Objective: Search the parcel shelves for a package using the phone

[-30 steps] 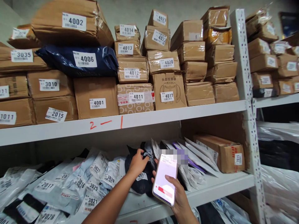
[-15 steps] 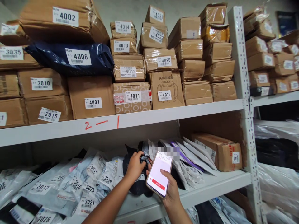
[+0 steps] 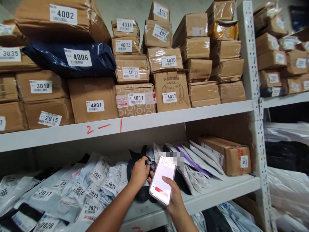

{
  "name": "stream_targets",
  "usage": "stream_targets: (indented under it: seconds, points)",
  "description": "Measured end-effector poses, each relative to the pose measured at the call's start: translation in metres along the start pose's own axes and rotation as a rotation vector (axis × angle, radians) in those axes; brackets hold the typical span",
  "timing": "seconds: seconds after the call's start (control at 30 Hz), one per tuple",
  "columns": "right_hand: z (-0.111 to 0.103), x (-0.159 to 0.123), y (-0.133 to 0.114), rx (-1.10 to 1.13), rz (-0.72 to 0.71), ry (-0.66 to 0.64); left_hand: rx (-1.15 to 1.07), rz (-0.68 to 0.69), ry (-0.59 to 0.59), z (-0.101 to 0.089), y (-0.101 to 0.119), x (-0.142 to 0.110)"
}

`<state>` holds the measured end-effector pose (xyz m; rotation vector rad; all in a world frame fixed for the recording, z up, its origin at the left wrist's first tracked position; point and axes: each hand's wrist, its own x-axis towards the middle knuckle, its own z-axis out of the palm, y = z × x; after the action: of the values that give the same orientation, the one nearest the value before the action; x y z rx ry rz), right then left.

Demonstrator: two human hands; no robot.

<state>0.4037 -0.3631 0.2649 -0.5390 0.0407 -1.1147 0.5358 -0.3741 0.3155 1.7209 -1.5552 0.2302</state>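
My right hand (image 3: 175, 197) is wrapped round a smartphone (image 3: 161, 185), its thumb lying over the screen. The screen is lit white with a red bar near the bottom. Just to the left, my left hand (image 3: 140, 172) reaches into a row of plastic mailing bags on the lower shelf. Its fingers are curled round the edge of a dark grey mailing bag (image 3: 150, 154), and the fingertips are partly hidden. A black bag (image 3: 142, 194) lies below that hand. Right of the phone, white and grey mailing bags (image 3: 193, 174) lean against each other.
Grey bags with number labels (image 3: 70, 193) are heaped on the left of the lower shelf. A cardboard box (image 3: 233, 158) stands at its right end. Numbered cartons (image 3: 93, 93) are stacked on the upper shelf (image 3: 154, 119). A perforated metal post (image 3: 259, 145) rises at the right.
The phone has shifted slightly left and my right thumb has slid a little across the screen. My left hand stays at the bags. The view has moved slightly.
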Motion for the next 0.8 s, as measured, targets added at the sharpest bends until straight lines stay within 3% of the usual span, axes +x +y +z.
stream_targets:
  seconds: [0.23, 0.53, 0.8]
  points:
    - [-0.001, -0.005, -0.003, -0.042, 0.017, -0.032, 0.036, 0.029, 0.033, -0.002, 0.002, -0.001]
    - [0.004, -0.001, 0.007, 0.102, -0.004, 0.033, 0.054, 0.087, -0.144, -0.004, -0.002, 0.0]
    - [0.003, 0.0, -0.011, 0.224, -0.086, 0.034, 0.04, 0.122, -0.268, -0.013, -0.015, 0.001]
